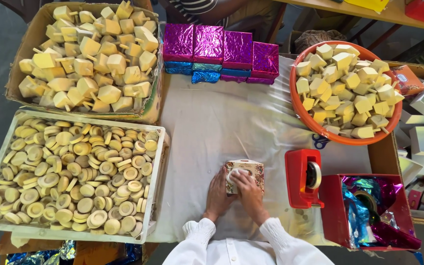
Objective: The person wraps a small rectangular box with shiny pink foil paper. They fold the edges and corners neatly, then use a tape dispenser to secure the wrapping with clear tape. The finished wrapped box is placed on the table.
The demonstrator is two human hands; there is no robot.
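A small patterned cardboard box (251, 170) stands on the white cloth (222, 118) in front of me. My left hand (218, 194) rests against the box's left side, fingers curled along it. Over the box's front my right hand (248, 192) presses a pale round piece (234, 172) at its opening. Both sleeves are white. What is inside the box is hidden.
A red tape dispenser (303, 177) stands right of the box. A white tray of wooden discs (72, 174) and a cardboard box of wooden tops (92, 56) lie left. Shiny purple wrapped boxes (222, 49) sit at the back, an orange bowl of tops (344, 91) right, a red foil bin (369, 208) near right.
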